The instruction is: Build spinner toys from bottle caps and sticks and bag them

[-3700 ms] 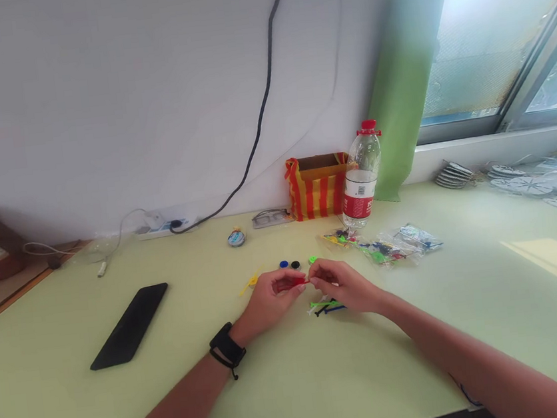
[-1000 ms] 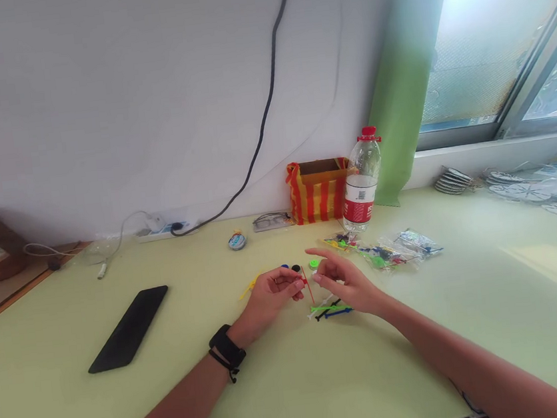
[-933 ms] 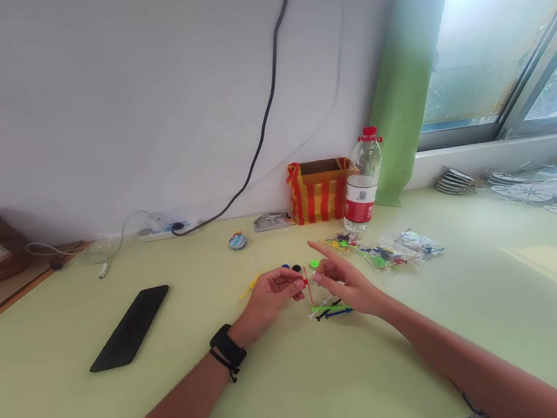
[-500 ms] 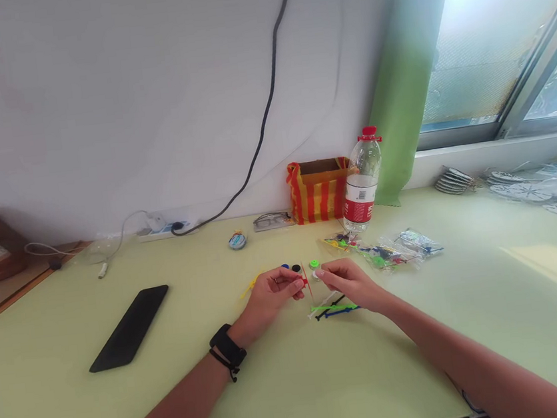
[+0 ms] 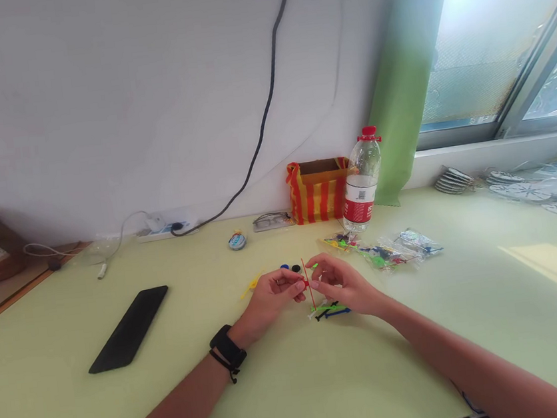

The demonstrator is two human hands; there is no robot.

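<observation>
My left hand (image 5: 267, 300), with a black band on its wrist, pinches a small red plastic piece with a thin red rod (image 5: 308, 283) standing upright through it. My right hand (image 5: 340, 286) meets it from the right, fingertips closed on the same red piece. Just below the hands lie several thin plastic sticks (image 5: 331, 310), green, blue, black and white. Small blue and black round pieces (image 5: 290, 268) sit behind my left hand, and a yellow stick (image 5: 249, 285) lies to its left.
A black phone (image 5: 129, 327) lies to the left on the pale green table (image 5: 298, 381). Clear bags of coloured parts (image 5: 388, 249), a water bottle (image 5: 360, 183) and a striped orange-red bag (image 5: 316, 189) stand behind. A power strip (image 5: 163, 229) and cable sit by the wall.
My right hand had opened and lifted away from the red piece, index finger out; it has come back and closed on it. The red rod now stands upright between both hands.
</observation>
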